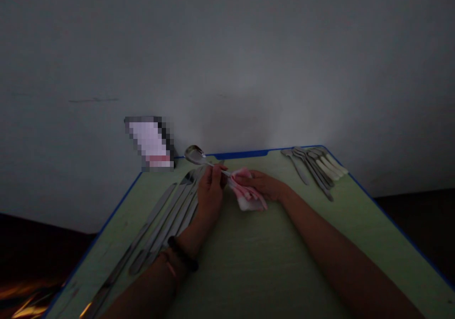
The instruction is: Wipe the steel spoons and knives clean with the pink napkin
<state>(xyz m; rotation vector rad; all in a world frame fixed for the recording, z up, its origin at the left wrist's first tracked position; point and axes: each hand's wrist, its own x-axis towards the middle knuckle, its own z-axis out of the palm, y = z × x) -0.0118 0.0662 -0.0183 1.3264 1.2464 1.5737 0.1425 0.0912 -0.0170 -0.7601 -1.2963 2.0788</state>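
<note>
A metal serving spoon (195,155) is held above the table, its bowl pointing to the far left. My left hand (212,186) is closed around the spoon's handle, a little below the bowl. A pink and white cloth (248,195) is bunched in my right hand (265,185), whose fingers are closed on it. The cloth wraps the handle's near end, so that end is hidden. Partly behind my left forearm lie several long metal utensils (172,214), side by side; their right-hand parts are covered by the arm.
The pale green table (263,262) has a blue edge and stands against a grey wall (227,49). Several smaller spoons and forks (314,167) lie at the back right, some with white handles. A blurred-out device (149,143) leans at the back left corner.
</note>
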